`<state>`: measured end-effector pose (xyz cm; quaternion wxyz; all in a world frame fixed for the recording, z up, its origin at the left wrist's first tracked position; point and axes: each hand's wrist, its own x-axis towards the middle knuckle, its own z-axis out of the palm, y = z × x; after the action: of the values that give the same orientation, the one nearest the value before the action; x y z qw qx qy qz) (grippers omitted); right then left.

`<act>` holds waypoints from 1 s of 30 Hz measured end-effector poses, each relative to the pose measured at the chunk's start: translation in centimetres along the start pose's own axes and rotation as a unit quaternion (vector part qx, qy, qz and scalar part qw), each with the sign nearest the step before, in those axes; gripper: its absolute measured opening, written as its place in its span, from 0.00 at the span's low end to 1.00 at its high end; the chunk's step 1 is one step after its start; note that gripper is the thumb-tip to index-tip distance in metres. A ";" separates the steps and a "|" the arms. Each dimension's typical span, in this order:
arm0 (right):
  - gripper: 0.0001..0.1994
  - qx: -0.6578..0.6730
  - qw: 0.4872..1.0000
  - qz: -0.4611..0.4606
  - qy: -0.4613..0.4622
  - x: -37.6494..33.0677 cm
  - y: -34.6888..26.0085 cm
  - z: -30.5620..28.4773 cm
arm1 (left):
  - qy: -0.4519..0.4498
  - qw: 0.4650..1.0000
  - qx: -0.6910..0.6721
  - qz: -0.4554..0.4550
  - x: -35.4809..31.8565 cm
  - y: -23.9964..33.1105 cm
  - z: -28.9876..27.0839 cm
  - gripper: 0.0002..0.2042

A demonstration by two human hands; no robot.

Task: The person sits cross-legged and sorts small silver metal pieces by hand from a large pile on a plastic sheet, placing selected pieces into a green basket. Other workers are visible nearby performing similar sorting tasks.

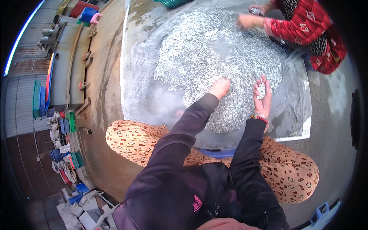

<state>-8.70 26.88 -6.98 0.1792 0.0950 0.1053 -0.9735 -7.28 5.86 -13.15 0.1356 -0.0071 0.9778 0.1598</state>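
Note:
A broad heap of small silvery fish [199, 50] lies spread on fine pale netting [142, 69] in front of my crossed legs. My left hand [220, 88] reaches to the middle of the heap, its fingers closed and pointing down at the fish; whatever they pinch is hidden. To the right, my right hand [263, 97] is turned palm up over the heap's near right part. Its fingers curl around a small cluster of silvery fish [261, 91] resting in the palm. A red beaded bracelet [260, 118] circles that wrist.
Across the heap at upper right, a person in a red patterned sleeve [303, 27] has both hands over the fish. A white sheet [303, 130] edges out beneath the netting. A green basket [172, 3] stands at the far edge. Tanks [76, 61] and stacked crates line the left.

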 end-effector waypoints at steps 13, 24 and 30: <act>0.27 -0.140 0.970 0.154 0.126 0.8 5.2 -1.4 | 0.009 0.976 -0.195 0.092 -3.7 7.2 -11.1 0.12; 0.12 0.063 0.994 0.059 0.068 0.8 2.5 -1.7 | 0.106 0.904 -0.348 -0.224 -3.9 -6.1 -7.4 0.18; 0.14 0.060 0.995 0.048 0.059 1.2 1.9 -1.2 | 0.191 0.913 -0.326 -0.154 -2.3 -7.3 0.7 0.26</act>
<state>-8.92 25.07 -8.68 0.2132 0.1677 0.0525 -0.9611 -4.48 -0.94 -15.41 -0.0409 -0.2315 0.8656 0.4422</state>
